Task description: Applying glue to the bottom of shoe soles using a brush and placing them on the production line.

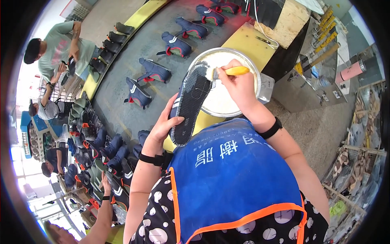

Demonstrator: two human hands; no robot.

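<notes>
A shoe upper (190, 101) is turned sole side up, showing its black bottom with white stitching around the edge. My left hand (163, 124) grips it near the heel, thumb on the bottom and fingers along the side. In my right hand (239, 84) is a brush (237, 70) with a yellow handle. Its pale bristles meet the edge of the shoe bottom near the toe. Below both hands stands a round metal basin (254, 60) holding cream-coloured liquid (221, 99); the shoe covers part of its left rim.
A grey conveyor belt (118, 61) carries several navy shoe uppers (176, 44) past the basin. Many shoes (107, 146) are crowded at the left. Co-workers (61, 49) are at the left, one reaching a hand (106, 185) among the shoes. A yellow board (243, 40) lies beyond the basin.
</notes>
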